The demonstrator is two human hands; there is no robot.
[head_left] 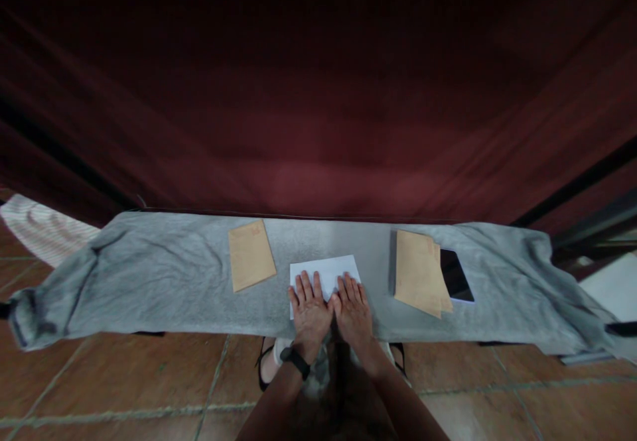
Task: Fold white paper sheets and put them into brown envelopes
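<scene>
A white sheet of paper [326,270] lies on the grey cloth [189,302] in front of me. My left hand [309,305] rests flat on its left part, fingers spread. On the right part lies my right hand [352,305], also flat with its fingers stretched out. The thumbs come close together near the paper's lower middle. Both palms cover the lower portion of the sheet, so I cannot tell whether it is folded. A single brown envelope [251,255] sits to the left of the paper. Several overlapping brown envelopes [417,272] are stacked to the right.
A dark-screened phone [455,275] lies partly beneath the right-hand envelopes. The cloth covers a long narrow surface, with a dark red curtain-like sheet [318,182] rising along its far edge. Brown floor tiles [174,375] show below the near edge, around my feet.
</scene>
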